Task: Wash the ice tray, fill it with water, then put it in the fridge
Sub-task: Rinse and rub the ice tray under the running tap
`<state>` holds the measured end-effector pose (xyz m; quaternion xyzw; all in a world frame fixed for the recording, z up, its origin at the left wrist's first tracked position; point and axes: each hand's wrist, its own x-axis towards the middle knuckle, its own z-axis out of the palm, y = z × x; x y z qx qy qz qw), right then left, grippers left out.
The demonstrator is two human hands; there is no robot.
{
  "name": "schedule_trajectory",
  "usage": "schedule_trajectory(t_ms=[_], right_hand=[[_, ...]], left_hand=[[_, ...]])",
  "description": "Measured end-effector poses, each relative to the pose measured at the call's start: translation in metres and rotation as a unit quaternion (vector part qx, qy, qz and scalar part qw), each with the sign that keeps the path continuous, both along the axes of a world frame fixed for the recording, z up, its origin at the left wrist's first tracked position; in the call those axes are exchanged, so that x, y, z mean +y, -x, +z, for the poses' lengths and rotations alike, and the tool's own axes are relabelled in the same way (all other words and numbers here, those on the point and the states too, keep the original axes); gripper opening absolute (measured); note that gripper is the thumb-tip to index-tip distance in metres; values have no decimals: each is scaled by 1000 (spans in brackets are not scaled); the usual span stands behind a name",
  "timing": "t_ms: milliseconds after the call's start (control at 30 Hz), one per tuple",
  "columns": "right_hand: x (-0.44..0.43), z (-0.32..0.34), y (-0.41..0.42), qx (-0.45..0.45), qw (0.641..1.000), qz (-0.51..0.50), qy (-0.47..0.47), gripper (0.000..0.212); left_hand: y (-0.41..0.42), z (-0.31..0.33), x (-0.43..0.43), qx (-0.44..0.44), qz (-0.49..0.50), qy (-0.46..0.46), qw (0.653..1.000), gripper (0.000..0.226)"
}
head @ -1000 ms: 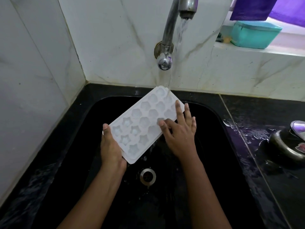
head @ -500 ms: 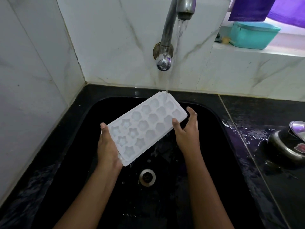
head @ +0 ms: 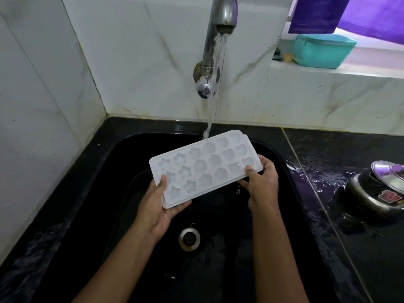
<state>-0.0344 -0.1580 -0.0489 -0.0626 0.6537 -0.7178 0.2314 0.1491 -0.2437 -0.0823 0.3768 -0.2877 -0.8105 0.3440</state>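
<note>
Both my hands, left hand [head: 157, 201] and right hand [head: 261, 182], gripped opposite ends of the ice tray [head: 205, 167] under the tap [head: 219, 29]; light, stiff, slippery when wet, best held by its rims

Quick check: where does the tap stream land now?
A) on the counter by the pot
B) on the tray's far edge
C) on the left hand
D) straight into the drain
B: the stream meets the far long edge of the ice tray, held by both hands over the sink.
</note>
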Motion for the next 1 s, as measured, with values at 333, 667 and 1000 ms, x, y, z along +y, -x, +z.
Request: schedule_trajectory(t_ms=[333, 667, 1000], right_hand=[[-12, -1, -21, 501, 811, -16, -303, 45], [-34, -20, -51, 596, 737, 110, -300, 44], [-30, -17, -44, 583, 725, 156, -332, 59]], left_hand=[[18, 4, 15, 30, 58, 19, 998, 20], [20, 2, 18, 39, 36, 37, 998, 28], [19, 2, 19, 27, 29, 61, 997, 30]])
